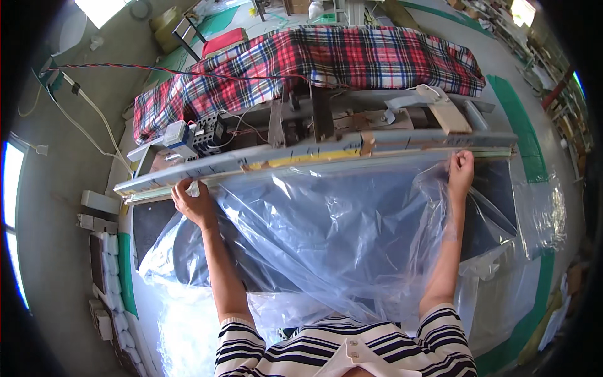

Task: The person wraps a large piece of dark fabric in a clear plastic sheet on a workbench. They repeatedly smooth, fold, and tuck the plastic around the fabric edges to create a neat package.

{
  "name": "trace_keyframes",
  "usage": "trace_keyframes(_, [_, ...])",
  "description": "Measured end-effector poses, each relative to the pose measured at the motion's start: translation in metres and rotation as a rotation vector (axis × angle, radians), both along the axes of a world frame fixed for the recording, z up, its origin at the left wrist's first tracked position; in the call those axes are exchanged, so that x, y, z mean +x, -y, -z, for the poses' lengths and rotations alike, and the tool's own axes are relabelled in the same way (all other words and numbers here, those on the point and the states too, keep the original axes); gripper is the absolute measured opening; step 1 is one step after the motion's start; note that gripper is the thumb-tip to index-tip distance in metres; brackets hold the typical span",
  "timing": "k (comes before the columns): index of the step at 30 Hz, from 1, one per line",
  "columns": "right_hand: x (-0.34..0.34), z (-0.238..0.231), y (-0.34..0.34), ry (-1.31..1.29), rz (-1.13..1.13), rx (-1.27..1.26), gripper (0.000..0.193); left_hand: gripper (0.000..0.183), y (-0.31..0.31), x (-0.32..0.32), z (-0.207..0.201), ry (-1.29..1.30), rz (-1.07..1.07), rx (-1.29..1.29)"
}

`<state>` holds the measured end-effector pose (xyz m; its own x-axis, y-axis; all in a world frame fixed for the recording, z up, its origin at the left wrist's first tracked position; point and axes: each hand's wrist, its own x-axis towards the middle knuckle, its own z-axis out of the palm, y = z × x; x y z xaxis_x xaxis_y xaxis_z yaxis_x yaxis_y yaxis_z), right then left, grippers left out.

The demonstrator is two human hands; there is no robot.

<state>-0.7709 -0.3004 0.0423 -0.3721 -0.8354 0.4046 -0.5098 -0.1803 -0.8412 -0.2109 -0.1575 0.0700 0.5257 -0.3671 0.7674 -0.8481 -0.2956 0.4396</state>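
Note:
A wide piece of clear plastic film (333,232) spreads between my arms, wrinkled and shiny. Its far edge meets a long metal bar (220,161) that looks like part of a heat sealer. My left hand (193,204) pinches the film near the bar's left end, a crumpled bit showing by the thumb. Toward the right end, my right hand (461,169) is closed on the film close to the bar. Whether the film's edge lies under the bar is hidden. Yellow and brown tape strips (314,154) run along the bar's front.
Behind the bar are a black electrical contactor (210,131), wires and a wooden board (445,110). A plaid cloth (352,60) covers something long beyond them. A dark work surface (151,232) lies under the film. White bundles (112,264) are stacked by the left wall.

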Motion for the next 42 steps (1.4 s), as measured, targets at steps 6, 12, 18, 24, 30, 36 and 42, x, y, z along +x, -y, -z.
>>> trace_keyframes(6, [0.006,0.002,-0.001,0.077,-0.097,-0.117,0.010,0.023,-0.005,-0.001,-0.008,0.060,0.123,-0.103])
trace_keyframes(12, [0.005,-0.044,-0.020,0.447,-0.181,-0.221,0.010,0.011,-0.019,0.000,-0.023,0.099,0.060,0.022])
trace_keyframes(18, [0.007,-0.087,-0.086,0.356,-0.334,-0.333,0.014,0.024,-0.157,0.072,0.014,-0.098,0.202,0.690])
trace_keyframes(24, [0.120,-0.047,-0.145,-0.064,-0.557,-0.084,0.009,0.050,-0.150,0.069,-0.059,0.017,0.235,0.620])
trace_keyframes(30, [0.140,-0.077,-0.142,-0.268,-0.602,-0.227,0.012,0.046,-0.001,-0.200,-0.057,-0.572,1.462,0.726])
trace_keyframes(36, [0.093,-0.096,-0.137,-0.087,-0.704,0.013,0.015,0.020,0.015,-0.274,-0.063,-1.004,1.512,0.733])
trace_keyframes(42, [0.062,-0.089,-0.126,0.109,-0.911,0.184,0.012,0.009,-0.001,-0.299,-0.060,-1.343,1.619,0.582])
